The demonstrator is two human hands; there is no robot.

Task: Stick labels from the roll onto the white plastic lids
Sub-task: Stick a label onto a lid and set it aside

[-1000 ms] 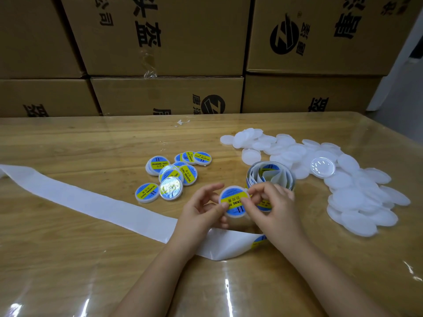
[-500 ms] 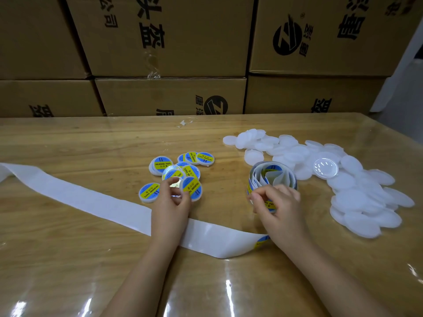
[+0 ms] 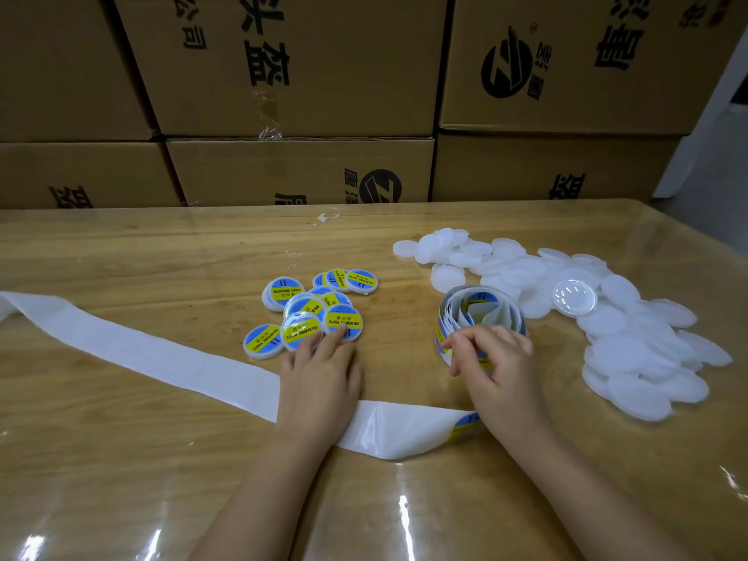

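A loose label roll stands on the table right of centre, blue-and-yellow labels showing on it. My right hand is against its near side, thumb and forefinger pinching a label there. Left of it lies a cluster of labelled lids with blue and yellow stickers. My left hand reaches to the cluster's near edge, its straight fingertips touching the nearest labelled lid. A heap of plain white lids spreads to the right of the roll.
Spent white backing strip trails from under my wrists to the table's left edge. A clear round lid lies on the white heap. Stacked cardboard boxes wall off the far side of the table.
Both hands held a freshly labelled lid in front of the roll. My left hand carried it left to the cluster and let go; my right hand moved onto the roll.
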